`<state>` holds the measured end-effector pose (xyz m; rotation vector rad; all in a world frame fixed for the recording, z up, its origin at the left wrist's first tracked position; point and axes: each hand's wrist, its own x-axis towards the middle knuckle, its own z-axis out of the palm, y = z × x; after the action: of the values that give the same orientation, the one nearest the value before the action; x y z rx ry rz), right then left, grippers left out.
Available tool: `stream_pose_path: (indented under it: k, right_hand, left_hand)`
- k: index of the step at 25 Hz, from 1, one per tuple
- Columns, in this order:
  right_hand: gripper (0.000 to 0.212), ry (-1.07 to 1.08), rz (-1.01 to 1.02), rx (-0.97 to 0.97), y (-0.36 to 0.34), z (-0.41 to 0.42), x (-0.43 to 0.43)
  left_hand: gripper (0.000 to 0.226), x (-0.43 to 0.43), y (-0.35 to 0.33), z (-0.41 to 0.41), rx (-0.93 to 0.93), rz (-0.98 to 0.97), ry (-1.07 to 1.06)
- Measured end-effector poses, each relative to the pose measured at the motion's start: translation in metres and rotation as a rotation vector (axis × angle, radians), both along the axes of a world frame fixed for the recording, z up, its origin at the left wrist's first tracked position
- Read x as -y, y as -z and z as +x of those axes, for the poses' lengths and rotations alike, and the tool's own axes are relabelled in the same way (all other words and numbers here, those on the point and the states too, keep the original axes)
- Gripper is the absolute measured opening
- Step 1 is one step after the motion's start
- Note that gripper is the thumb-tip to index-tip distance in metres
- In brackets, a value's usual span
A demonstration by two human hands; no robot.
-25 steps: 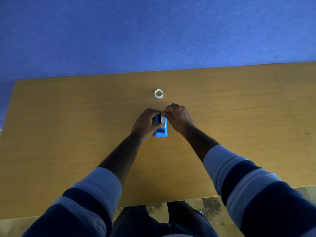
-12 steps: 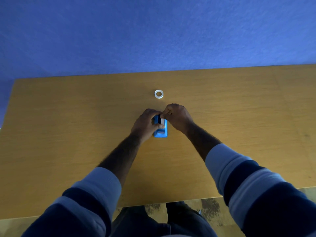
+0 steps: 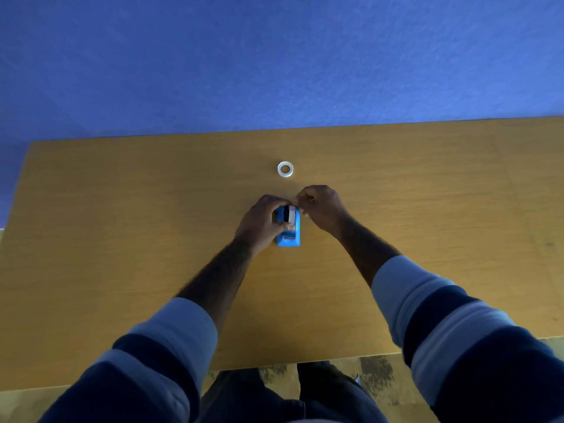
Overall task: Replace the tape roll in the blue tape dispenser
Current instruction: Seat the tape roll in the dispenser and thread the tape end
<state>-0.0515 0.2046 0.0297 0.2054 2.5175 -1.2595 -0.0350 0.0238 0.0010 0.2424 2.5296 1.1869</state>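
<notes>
The blue tape dispenser [image 3: 288,237] stands on the wooden table [image 3: 122,239], its cutter end towards me. My left hand [image 3: 259,222] wraps around its left side and holds it down. My right hand [image 3: 320,207] pinches the white tape roll [image 3: 291,213] that sits in the top of the dispenser, beside a dark slot. My fingers hide the dispenser's far end. A second small white tape ring [image 3: 285,169] lies flat on the table just beyond both hands.
A blue wall [image 3: 274,56] rises behind the table's far edge. The table's near edge runs just in front of my legs, with patterned floor [image 3: 375,370] below.
Both hands stay on the dispenser. My right hand's fingers have shifted slightly at the roll; the dispenser and the loose ring have not moved.
</notes>
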Motion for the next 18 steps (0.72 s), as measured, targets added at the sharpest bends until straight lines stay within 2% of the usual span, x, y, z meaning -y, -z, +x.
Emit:
stream_pose_path:
  k: [3, 5, 10, 14, 16, 18]
  right_hand:
    - [0.005, -0.065, -0.002, -0.037, 0.000, 0.005, -0.002]
    - [0.006, -0.091, 0.038, -0.050, 0.000, 0.006, 0.001]
    - [0.009, -0.186, 0.317, -0.116, -0.003, 0.001, 0.013]
    - [0.010, -0.257, 0.417, -0.196, -0.002, 0.006, 0.017]
    - [0.008, -0.276, 0.431, -0.225, -0.003, 0.010, 0.017]
    - [0.004, -0.302, 0.455, -0.259, -0.003, 0.013, 0.017]
  left_hand:
    - [0.048, 0.000, 0.001, 0.000, -0.003, -0.007, 0.001]
    - [0.048, 0.000, 0.002, 0.000, -0.003, 0.001, 0.000]
    - [0.048, 0.000, 0.005, 0.000, -0.004, -0.001, -0.003]
    - [0.051, 0.001, 0.008, 0.000, -0.010, 0.005, 0.015]
    - [0.059, 0.006, 0.008, -0.002, 0.030, 0.035, 0.039]
    - [0.077, 0.013, 0.007, -0.002, 0.089, 0.068, 0.114]
